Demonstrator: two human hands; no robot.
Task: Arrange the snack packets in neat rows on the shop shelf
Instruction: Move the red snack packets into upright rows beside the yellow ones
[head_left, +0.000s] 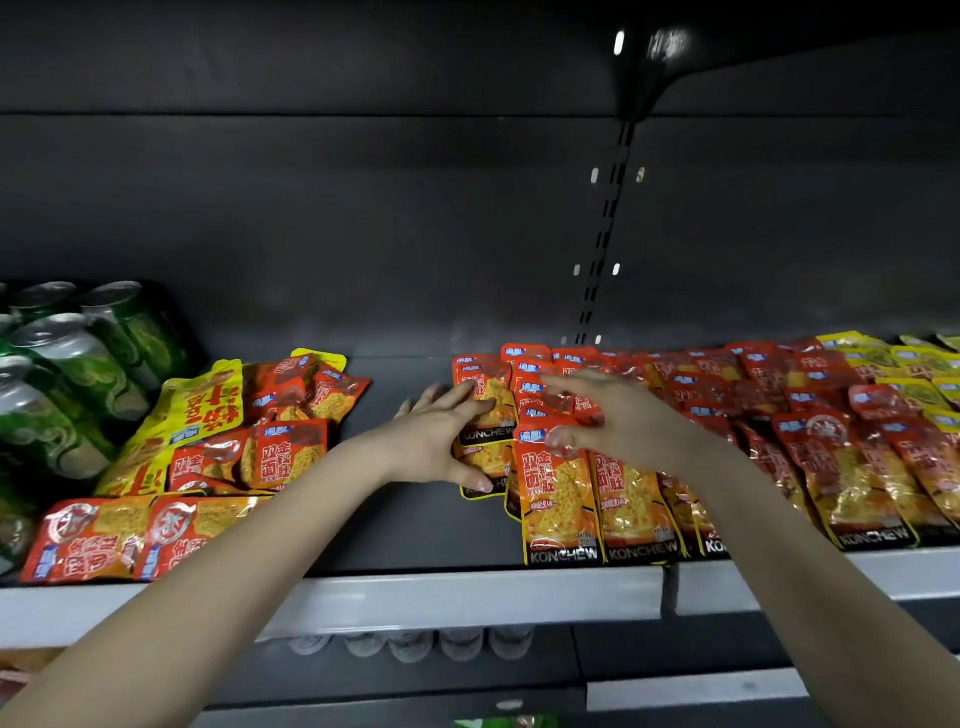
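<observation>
Reaches with both bare arms onto a dark shop shelf (415, 530) stocked with snack packets. Grasps with the left hand (441, 436) an orange packet (493, 452) at the left end of the arranged block, fingers laid across its face and thumb hooked round its near edge, atop another packet of the same kind. Holds the right hand (628, 421) just beside, above the neighbouring column, fingers spread and blurred; cannot tell whether clasping a packet or only brushing one.

Shows, to the right, overlapping rows of orange packets (779, 415) running from the back panel towards the shelf's front lip, with a front row (558, 499) lying at the edge, "KONCHEW" printed along the bottom, and yellow packets (914, 364) at the far right rear. Leaves a bare strip of shelf between that block and a loose heap (280, 431) on the left, jumbled at all angles, with a large yellow packet (202, 410) tilted against it and two sideways packets (145, 535) at the front. Includes green cans (78, 374) crowded at the far left, a pale rail (467, 597) along the shelf front, a slotted upright (602, 249) on the back panel, and blurred bottle tops (415, 644) on the level below.
</observation>
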